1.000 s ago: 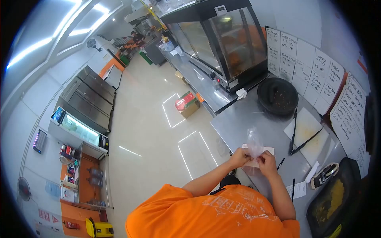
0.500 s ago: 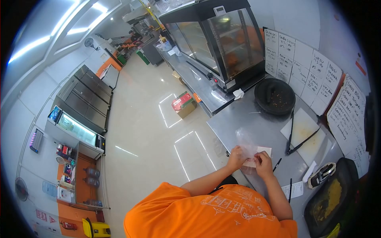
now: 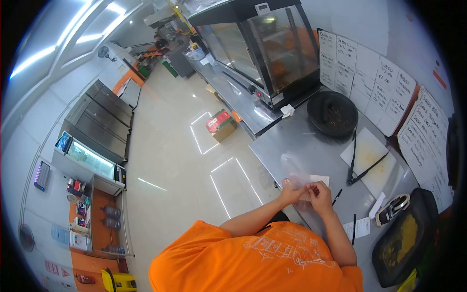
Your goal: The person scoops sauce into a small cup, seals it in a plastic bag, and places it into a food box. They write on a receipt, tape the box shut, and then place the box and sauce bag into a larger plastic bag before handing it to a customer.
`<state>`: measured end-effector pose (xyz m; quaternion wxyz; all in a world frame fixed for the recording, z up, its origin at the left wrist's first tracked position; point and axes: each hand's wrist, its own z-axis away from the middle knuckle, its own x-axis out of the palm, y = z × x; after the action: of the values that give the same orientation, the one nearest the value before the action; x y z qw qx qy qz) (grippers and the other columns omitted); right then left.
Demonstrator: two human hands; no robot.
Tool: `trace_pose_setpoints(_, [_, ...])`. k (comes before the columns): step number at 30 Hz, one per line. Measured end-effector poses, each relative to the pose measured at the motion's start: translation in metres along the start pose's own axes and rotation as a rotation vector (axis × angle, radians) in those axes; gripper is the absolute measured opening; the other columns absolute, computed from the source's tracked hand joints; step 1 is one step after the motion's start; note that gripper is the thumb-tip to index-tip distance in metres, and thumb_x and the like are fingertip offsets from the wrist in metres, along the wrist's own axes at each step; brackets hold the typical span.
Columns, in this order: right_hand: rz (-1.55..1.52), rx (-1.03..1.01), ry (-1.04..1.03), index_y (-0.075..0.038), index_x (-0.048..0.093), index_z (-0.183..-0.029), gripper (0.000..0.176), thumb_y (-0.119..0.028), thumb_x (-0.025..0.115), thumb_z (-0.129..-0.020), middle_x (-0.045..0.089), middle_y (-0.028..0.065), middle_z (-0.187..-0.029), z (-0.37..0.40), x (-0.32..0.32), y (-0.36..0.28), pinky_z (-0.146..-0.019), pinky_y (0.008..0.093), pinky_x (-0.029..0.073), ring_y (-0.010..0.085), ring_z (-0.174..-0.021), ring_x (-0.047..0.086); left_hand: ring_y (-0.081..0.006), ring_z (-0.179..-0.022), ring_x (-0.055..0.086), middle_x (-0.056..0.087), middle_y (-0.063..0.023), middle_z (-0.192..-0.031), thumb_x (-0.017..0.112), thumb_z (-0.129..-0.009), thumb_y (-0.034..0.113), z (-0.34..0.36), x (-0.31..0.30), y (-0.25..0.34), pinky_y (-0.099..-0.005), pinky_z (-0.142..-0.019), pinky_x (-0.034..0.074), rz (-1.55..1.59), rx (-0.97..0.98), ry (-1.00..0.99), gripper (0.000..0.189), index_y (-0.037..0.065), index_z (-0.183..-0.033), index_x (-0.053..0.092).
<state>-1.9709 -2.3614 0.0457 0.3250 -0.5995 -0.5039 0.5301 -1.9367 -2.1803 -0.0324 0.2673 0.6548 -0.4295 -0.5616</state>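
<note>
Near the front edge of the steel table, my left hand (image 3: 291,191) is closed on a clear plastic bag (image 3: 294,168), whose loose end spreads out beyond the fingers. Close beside it, my right hand (image 3: 319,195) is closed in a pinch at the same bag. A white paper (image 3: 319,180) lies behind the fingers, partly hidden by them. To the right of my right hand, a black pen (image 3: 337,196) rests on the table.
A round black pan (image 3: 332,114), a cutting board (image 3: 381,168) with black tongs (image 3: 354,158), a tape dispenser (image 3: 393,210) and a black tray (image 3: 404,238) are on the table (image 3: 277,141). A glass display case (image 3: 277,53) stands further back.
My hands have come closer together, with the fingertips now nearly meeting at the bag. The whole view has shifted slightly.
</note>
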Motion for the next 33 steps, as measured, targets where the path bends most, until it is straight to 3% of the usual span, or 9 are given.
trace_pose_setpoints(4, [-0.090, 0.163, 0.069, -0.002, 0.060, -0.105, 0.022, 0.001, 0.066, -0.084, 0.061, 0.0080, -0.081, 0.001, 0.002, -0.005, -0.068, 0.0292, 0.050, 0.0156, -0.076, 0.062, -0.0202, -0.076, 0.066, 0.071, -0.0084, -0.087, 0.067, -0.089, 0.023, 0.001, -0.004, 0.018, -0.0372, -0.092, 0.041, -0.030, -0.079, -0.024, 0.019, 0.004, -0.092, 0.069])
trace_pose_setpoints(9, [-0.260, 0.045, 0.249, -0.001, 0.049, -0.111, 0.031, 0.010, 0.060, -0.084, 0.050, 0.0015, -0.090, 0.002, 0.018, 0.032, -0.066, 0.0243, 0.051, 0.0091, -0.080, 0.053, -0.0216, -0.080, 0.068, 0.071, -0.0086, -0.084, 0.066, -0.090, 0.027, 0.003, -0.002, 0.026, -0.0385, -0.092, 0.042, 0.018, -0.048, 0.071, 0.022, 0.005, -0.092, 0.069])
trace_pose_setpoints(12, [-0.549, 0.223, 0.325, 0.002, 0.051, -0.112, 0.035, 0.005, 0.068, -0.082, 0.058, 0.0079, -0.101, 0.000, 0.020, 0.041, -0.078, 0.0277, 0.052, 0.0131, -0.090, 0.058, -0.0329, -0.085, 0.066, 0.070, -0.0167, -0.086, 0.060, -0.091, 0.038, 0.002, 0.001, 0.007, -0.0438, -0.088, 0.043, -0.265, 0.101, 0.059, 0.035, 0.005, -0.093, 0.071])
trace_pose_setpoints(14, [-0.484, 0.250, 0.367, 0.002, 0.053, -0.110, 0.032, 0.005, 0.068, -0.082, 0.058, 0.0079, -0.100, 0.002, 0.023, 0.043, -0.079, 0.0291, 0.052, 0.0146, -0.089, 0.058, -0.0274, -0.079, 0.065, 0.070, -0.0133, -0.081, 0.061, -0.092, 0.033, 0.008, 0.000, -0.002, -0.0442, -0.079, 0.047, -0.674, 0.353, 0.006, 0.032, 0.004, -0.085, 0.071])
trace_pose_setpoints(16, [-0.409, 0.167, 0.463, 0.001, 0.051, -0.111, 0.033, 0.006, 0.067, -0.083, 0.059, 0.0073, -0.097, 0.005, 0.033, 0.044, -0.079, 0.0292, 0.051, 0.0142, -0.088, 0.059, -0.0207, -0.073, 0.066, 0.069, -0.0100, -0.077, 0.064, -0.091, 0.025, 0.001, -0.009, 0.051, -0.0391, -0.067, 0.050, 0.088, -0.208, -0.025, 0.025, 0.001, -0.085, 0.070])
trace_pose_setpoints(18, [-0.531, 0.096, 0.503, 0.000, 0.048, -0.113, 0.035, 0.007, 0.065, -0.084, 0.060, 0.0071, -0.094, 0.004, 0.038, 0.042, -0.077, 0.0289, 0.053, 0.0144, -0.086, 0.062, -0.0166, -0.068, 0.064, 0.068, -0.0082, -0.073, 0.067, -0.090, 0.017, -0.001, -0.009, 0.054, -0.0352, -0.060, 0.050, 0.146, -0.059, 0.028, 0.020, -0.002, -0.085, 0.069])
trace_pose_setpoints(28, [-0.708, 0.278, 0.510, 0.001, 0.046, -0.117, 0.037, 0.007, 0.065, -0.086, 0.065, 0.0104, -0.096, 0.004, 0.028, 0.011, -0.073, 0.0286, 0.056, 0.0165, -0.081, 0.067, -0.0176, -0.076, 0.066, 0.070, -0.0102, -0.084, 0.068, -0.089, 0.016, 0.001, -0.008, 0.052, -0.0350, -0.066, 0.051, 0.067, 0.017, 0.077, 0.019, -0.002, -0.094, 0.068])
trace_pose_setpoints(30, [-0.629, 0.272, 0.496, 0.002, 0.049, -0.115, 0.037, 0.006, 0.068, -0.085, 0.067, 0.0132, -0.099, 0.004, 0.031, 0.024, -0.074, 0.0289, 0.056, 0.0174, -0.082, 0.067, -0.0201, -0.080, 0.066, 0.070, -0.0111, -0.086, 0.067, -0.090, 0.021, 0.002, -0.005, 0.040, -0.0372, -0.071, 0.051, 0.102, -0.111, -0.021, 0.023, -0.002, -0.095, 0.068])
trace_pose_setpoints(33, [-0.534, 0.277, 0.496, 0.003, 0.051, -0.113, 0.035, 0.005, 0.070, -0.083, 0.068, 0.0140, -0.100, 0.004, 0.032, 0.031, -0.075, 0.0287, 0.056, 0.0179, -0.085, 0.067, -0.0249, -0.087, 0.066, 0.070, -0.0132, -0.089, 0.066, -0.090, 0.028, 0.003, -0.001, 0.031, -0.0411, -0.079, 0.049, -0.309, 0.139, 0.134, 0.030, -0.001, -0.098, 0.068])
